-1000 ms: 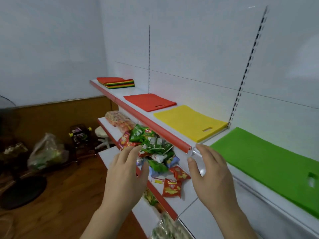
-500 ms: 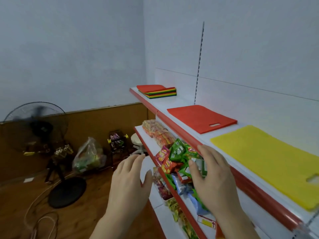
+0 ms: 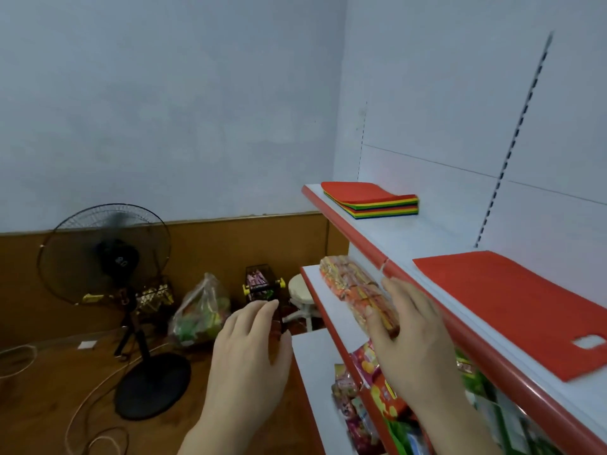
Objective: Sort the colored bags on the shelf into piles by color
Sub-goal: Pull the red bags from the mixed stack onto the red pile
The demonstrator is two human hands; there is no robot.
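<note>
White shelving with red edge trim [image 3: 371, 244] stands against a pale wall. Top shelf, far end: mixed stack of colored bags [image 3: 371, 200], red on top, with yellow, green and dark layers at its edge. Nearer on the same shelf: single red bag [image 3: 505, 307] lying flat. Left hand [image 3: 249, 359] raised in front of the shelves, fingers relaxed, grasping nothing. Right hand [image 3: 414, 343] likewise released, fingers straight, in front of snack packets [image 3: 354, 290] on the middle shelf. Standing fan [image 3: 105, 257] on the wooden floor.

Left hand [image 3: 249, 353] and right hand [image 3: 412, 336] reach forward, fingers loosely extended, holding nothing.
</note>
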